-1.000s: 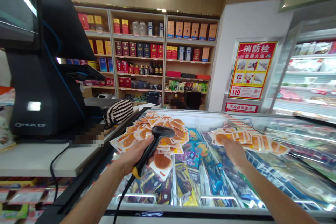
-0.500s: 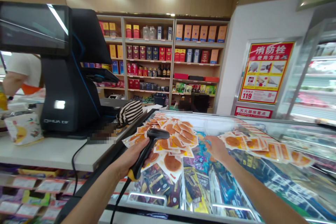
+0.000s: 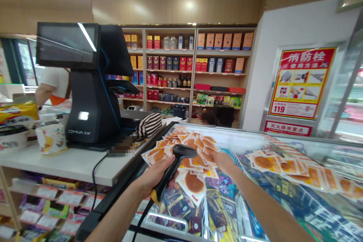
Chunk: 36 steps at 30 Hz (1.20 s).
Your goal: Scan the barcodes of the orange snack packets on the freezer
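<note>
A black barcode scanner [image 3: 184, 151] with a yellow-edged grip end is wrapped in my left hand [image 3: 159, 176]; its head points to the right, over a heap of flat packets [image 3: 194, 182]. These packets are white and orange with a round brown piece showing in each, and they lie on the glass top of a freezer [image 3: 222, 130]. At the heap's right edge, my right hand [image 3: 224, 162] has its fingers closed at the rim of one packet, the fingertips partly hidden. A second row of similar packets [image 3: 263, 162] lies farther right on the glass.
A black checkout terminal [image 3: 92, 109] stands on the white counter [image 3: 96, 164] at left, beside a striped pouch [image 3: 149, 124]. The scanner's cord [image 3: 143, 217] hangs down at the front. A person [image 3: 55, 85] is behind the terminal. Shelves of boxes [image 3: 170, 63] line the back.
My right hand has moved left from the gap between the packet groups to the heap's right edge. My left hand still holds the scanner over the heap. The view has turned slightly left.
</note>
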{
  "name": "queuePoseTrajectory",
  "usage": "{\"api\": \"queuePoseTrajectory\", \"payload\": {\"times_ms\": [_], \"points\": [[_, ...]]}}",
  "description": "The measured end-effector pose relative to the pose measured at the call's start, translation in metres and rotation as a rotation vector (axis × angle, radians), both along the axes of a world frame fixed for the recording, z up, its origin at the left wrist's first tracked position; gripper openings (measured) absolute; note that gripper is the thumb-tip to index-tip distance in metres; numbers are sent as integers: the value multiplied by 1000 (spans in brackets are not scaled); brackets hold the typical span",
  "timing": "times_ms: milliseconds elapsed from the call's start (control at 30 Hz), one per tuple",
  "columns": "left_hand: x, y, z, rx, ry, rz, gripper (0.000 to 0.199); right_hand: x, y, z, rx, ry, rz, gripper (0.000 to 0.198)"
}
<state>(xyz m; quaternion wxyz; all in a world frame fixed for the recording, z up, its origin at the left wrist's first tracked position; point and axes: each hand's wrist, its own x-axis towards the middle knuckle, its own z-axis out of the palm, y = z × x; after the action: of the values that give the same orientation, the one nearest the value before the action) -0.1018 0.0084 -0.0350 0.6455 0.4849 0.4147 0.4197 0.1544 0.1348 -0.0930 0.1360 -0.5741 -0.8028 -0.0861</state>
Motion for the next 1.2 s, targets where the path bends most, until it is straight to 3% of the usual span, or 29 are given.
{"api": "queuePoseTrajectory", "payload": {"times_ms": [100, 200, 367, 500, 733, 1200], "points": [[4, -2, 5, 14, -7, -38, 37, 4, -6, 5, 104, 5, -109, 27], [11, -3, 11, 48, -29, -93, 35, 22, -10, 12, 224, 185, -241, 25], [31, -1, 17, 71, -27, -157, 36, 67, -18, 15, 319, 579, -222, 18], [50, 3, 18, 63, -51, -211, 38, 92, -29, 9, 351, 703, -249, 19], [65, 9, 16, 60, -66, -268, 39, 107, -42, 3, 381, 767, -243, 20], [70, 17, 13, 73, -78, -227, 37, 118, -41, 1, 443, 703, -324, 20]]}}
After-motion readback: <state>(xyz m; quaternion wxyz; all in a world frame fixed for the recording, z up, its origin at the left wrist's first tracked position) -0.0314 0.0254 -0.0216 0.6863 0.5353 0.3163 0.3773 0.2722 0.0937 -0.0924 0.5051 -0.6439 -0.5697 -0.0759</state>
